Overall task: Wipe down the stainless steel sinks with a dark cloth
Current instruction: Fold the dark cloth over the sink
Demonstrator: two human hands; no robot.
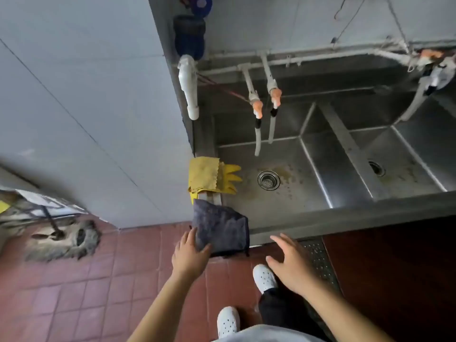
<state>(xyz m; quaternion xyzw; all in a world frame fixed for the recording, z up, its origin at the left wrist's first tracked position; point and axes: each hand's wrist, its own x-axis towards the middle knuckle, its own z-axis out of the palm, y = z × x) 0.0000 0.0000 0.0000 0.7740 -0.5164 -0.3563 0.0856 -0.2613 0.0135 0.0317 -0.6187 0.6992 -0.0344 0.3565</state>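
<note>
1. The step in hand looks like picking up the cloth; no wiping has begun. The folded dark grey cloth [220, 230] hangs over the front left corner of the stainless steel double sink [345, 218].
2. The left hand [190, 255] touches the cloth's lower edge, fingers spread and straight, its grip wide and not yet closed on anything. The right hand [291, 262] hovers near the rim, its grip wide and empty.
3. Next, the left fingers must close on the cloth and lift it into the left basin, where brownish stains surround the round drain [268, 180].
4. Yellow rubber gloves [212, 176] drape the left rim. Red floor tiles [98, 292] lie below, grey wall panels [86, 95] to the left.
</note>
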